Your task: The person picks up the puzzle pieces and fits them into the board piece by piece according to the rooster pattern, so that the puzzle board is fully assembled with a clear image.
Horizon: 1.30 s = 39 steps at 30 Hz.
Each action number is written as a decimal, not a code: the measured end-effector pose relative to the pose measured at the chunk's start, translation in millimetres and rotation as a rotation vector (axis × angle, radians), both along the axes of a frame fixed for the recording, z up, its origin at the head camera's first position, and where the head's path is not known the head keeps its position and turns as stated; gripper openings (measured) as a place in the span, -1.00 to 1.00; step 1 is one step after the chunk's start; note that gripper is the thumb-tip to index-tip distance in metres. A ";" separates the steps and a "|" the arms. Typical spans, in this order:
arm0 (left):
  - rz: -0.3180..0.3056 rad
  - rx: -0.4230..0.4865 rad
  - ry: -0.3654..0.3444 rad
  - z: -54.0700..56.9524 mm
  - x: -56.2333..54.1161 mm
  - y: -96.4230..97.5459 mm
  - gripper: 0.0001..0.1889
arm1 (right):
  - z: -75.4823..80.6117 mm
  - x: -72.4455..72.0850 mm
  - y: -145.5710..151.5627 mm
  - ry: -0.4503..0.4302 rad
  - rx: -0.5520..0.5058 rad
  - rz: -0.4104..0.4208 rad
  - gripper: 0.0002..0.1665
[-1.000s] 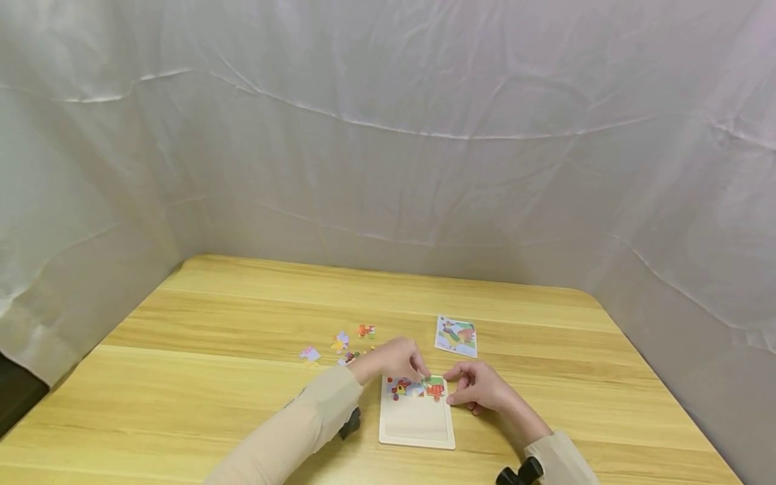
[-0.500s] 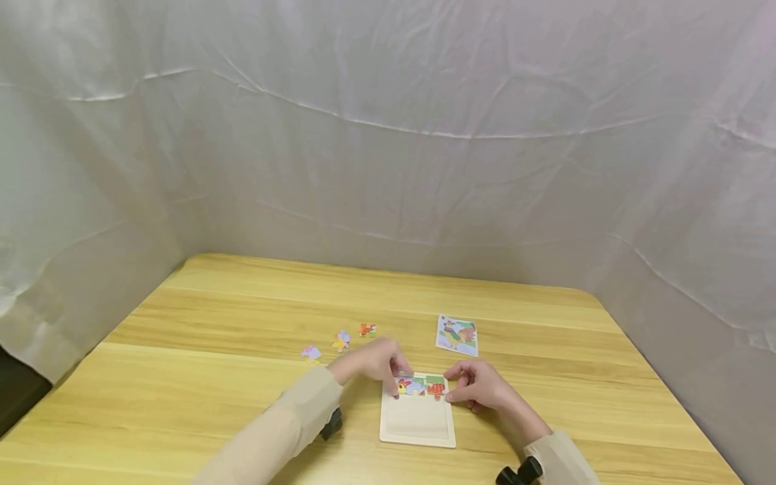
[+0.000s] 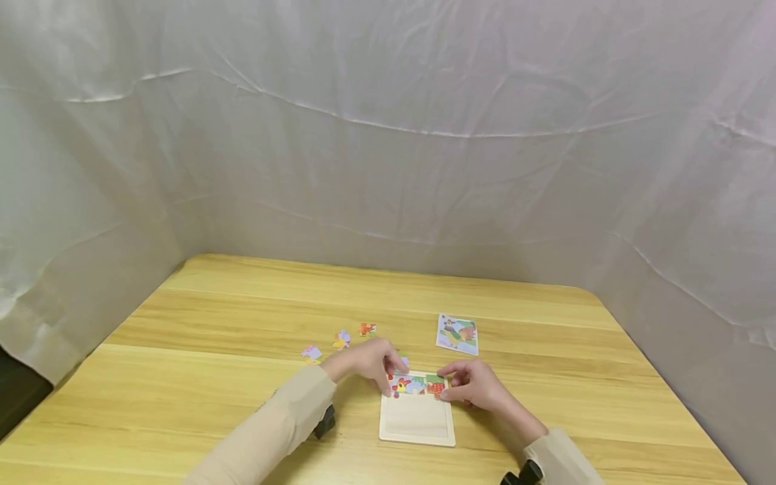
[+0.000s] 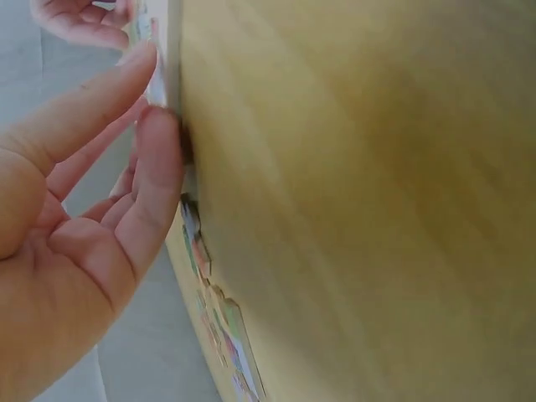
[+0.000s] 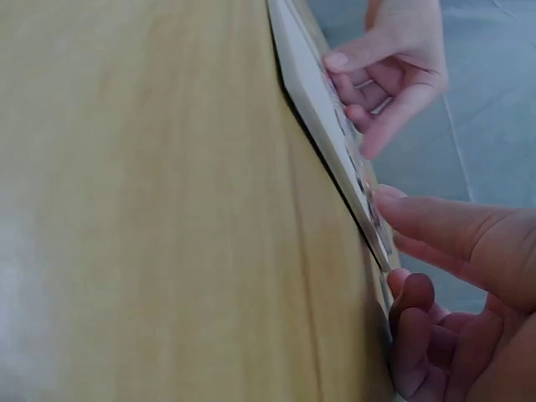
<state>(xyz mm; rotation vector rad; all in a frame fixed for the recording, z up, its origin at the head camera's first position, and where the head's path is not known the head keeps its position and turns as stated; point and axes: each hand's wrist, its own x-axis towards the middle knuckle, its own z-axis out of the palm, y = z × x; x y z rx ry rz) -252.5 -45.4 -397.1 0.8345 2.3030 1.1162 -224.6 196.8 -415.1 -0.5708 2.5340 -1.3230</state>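
A shallow light-wood puzzle tray (image 3: 416,419) lies on the table in the head view. Joined jigsaw pieces (image 3: 415,386) fill its far strip, with a red dotted piece (image 3: 435,386) at the right end; bare wood shows in the near part. My left hand (image 3: 371,360) grips the tray's far left corner, thumb at the left side and fingers at the far edge. At the far right corner, my right hand (image 3: 475,386) pinches the rim. The right wrist view shows its thumb (image 5: 419,216) over the tray's edge and the other fingers curled beside it.
Loose jigsaw pieces (image 3: 341,339) lie beyond and left of the tray, one partly behind the left hand. A picture card (image 3: 457,335) lies past the right hand. Pale cloth (image 3: 388,168) hangs around the table (image 3: 212,323).
My left hand has moved left from the middle of the tray's far edge to its far left corner, uncovering the joined pieces. The right hand stays at the right corner, shifting slightly left.
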 end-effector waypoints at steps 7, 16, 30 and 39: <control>0.007 0.024 -0.002 -2.7 -2.5 -4.0 -0.57 | -0.1 0.8 -5.1 0.029 0.006 0.006 -0.62; 0.032 -0.017 0.009 -2.5 -1.9 -4.2 -0.57 | 0.6 1.5 -6.6 0.060 0.041 0.012 -0.66; 0.033 -0.030 0.018 -0.8 0.3 -4.0 -0.59 | 2.5 2.5 -11.6 0.136 0.128 0.039 -0.63; 0.033 -0.045 0.027 1.2 1.0 -3.8 -0.60 | 6.3 2.6 -13.5 0.135 0.180 0.043 -0.64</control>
